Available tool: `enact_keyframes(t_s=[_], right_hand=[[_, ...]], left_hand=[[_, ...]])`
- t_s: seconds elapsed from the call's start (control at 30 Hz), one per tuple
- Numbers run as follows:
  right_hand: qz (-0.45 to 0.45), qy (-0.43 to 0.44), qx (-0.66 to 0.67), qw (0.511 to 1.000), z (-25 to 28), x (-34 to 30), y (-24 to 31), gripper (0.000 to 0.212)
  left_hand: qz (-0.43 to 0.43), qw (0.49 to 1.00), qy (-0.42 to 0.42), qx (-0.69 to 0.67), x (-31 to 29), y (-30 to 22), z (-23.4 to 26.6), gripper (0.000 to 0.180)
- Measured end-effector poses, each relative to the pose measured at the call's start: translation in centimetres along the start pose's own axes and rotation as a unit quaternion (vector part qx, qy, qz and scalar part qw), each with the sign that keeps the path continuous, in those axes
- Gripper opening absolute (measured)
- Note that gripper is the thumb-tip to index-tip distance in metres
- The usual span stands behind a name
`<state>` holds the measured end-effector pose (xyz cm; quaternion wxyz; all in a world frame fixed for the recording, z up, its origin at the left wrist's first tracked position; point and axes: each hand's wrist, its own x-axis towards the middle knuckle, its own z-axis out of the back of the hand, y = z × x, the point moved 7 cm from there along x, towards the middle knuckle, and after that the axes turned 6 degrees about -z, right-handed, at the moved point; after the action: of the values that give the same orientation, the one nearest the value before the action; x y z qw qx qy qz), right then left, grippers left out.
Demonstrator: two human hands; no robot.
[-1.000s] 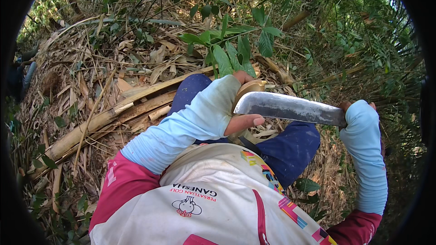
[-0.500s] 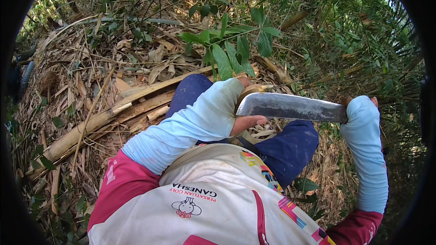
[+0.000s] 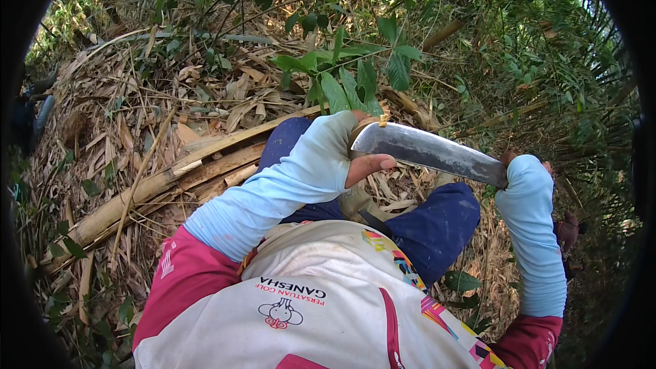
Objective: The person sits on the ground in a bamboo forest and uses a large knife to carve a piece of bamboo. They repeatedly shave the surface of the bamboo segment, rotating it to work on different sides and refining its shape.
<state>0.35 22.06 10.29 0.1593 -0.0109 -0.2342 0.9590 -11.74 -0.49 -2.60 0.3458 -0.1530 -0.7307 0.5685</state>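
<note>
My right hand [image 3: 525, 171] is closed round the handle of a machete [image 3: 430, 154], at the right. Its broad dark blade, bright along the upper edge, points left and slightly upward over my knees. My left hand [image 3: 335, 150] is closed on a tan piece of bamboo [image 3: 364, 125], mostly hidden behind the blade tip. The left thumb [image 3: 372, 165] stretches out below the blade. A small pale shaving [image 3: 384, 120] stands at the blade's upper edge near the tip. Light blue sleeves cover both forearms and part of the hands.
Split bamboo poles [image 3: 157, 181] lie on dry leaves, left of my blue-trousered knees [image 3: 437, 225]. A leafy green branch [image 3: 335, 89] hangs just beyond my left hand. Dense thicket [image 3: 540, 61] stands at the right. A dark reddish-brown thing [image 3: 567, 232], unclear, shows beside my right forearm.
My right hand has moved left and slightly down, tilting the machete so its tip sits higher. A shaving now shows at its edge. My left hand has shifted slightly left.
</note>
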Motion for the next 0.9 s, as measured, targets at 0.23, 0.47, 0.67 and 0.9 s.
enact_keyframes(t_s=[0.23,0.47,0.67,0.9], right_hand=[[-0.173,0.01,0.223,0.959,-6.1,-0.2,-3.6,0.026],[-0.224,0.049,0.499,0.836,-14.2,-2.8,-5.6,0.038],[-0.256,0.078,0.617,0.74,-15.7,-5.7,-3.0,0.056],[-0.231,0.105,0.672,0.696,-13.9,-6.6,1.0,0.056]], left_hand=[[0.008,0.978,0.075,0.195,-0.2,-0.9,-1.3,0.069],[0.041,0.988,-0.018,0.149,0.6,0.9,2.2,0.081],[0.015,0.988,-0.097,0.118,0.9,1.9,5.0,0.072],[0.027,0.991,-0.129,0.04,0.1,1.5,5.5,0.081]])
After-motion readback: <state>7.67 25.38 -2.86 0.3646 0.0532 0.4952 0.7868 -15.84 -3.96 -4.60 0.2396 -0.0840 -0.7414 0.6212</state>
